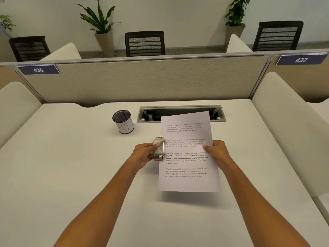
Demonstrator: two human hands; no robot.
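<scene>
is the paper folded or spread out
Spread out: the paper shows all four text blocks uncreased, right hand pinching one edge, punch at the other.

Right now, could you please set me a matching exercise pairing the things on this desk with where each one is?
Things:
1. grey metal hole punch
2. white printed paper sheet
3. black mesh cup with a white label
4. grey recessed cable tray

Places:
A. sunk into the white desk by the partition
B. held by the left hand
C. pinched at its right edge by the right hand
D. standing on the desk, left of the tray

Pairs: 1-B, 2-C, 3-D, 4-A.
</scene>
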